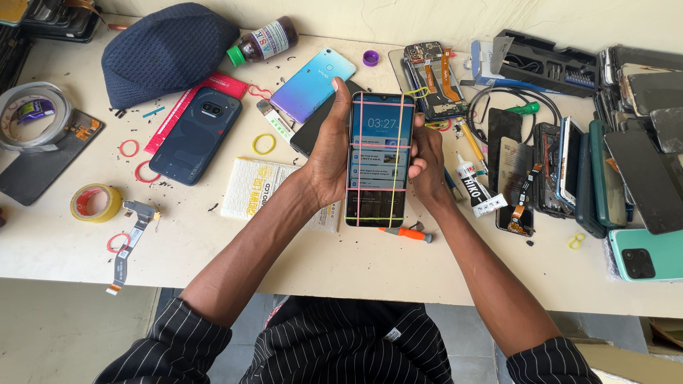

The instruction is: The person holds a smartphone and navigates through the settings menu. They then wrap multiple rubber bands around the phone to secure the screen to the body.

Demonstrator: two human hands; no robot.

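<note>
Both hands hold one smartphone point(379, 160) upright above the white worktable point(341, 263). Its screen is lit, and pink and yellow rubber bands are wrapped around it lengthwise and crosswise. My left hand point(329, 153) grips its left edge, fingers curled over the top corner. My right hand point(429, 160) clasps its right edge. An orange-handled screwdriver point(405, 232) lies on the table just below the phone. A white packet with yellow print point(260, 188) sits under my left wrist.
A dark blue phone point(196, 134), a gradient blue phone back point(313, 84), a dark cap point(167, 50), a brown bottle point(265, 41), tape rolls point(96, 203), loose rubber bands and a flex cable lie left. Opened phones, a glue tube point(475, 186) and stacked screens crowd the right.
</note>
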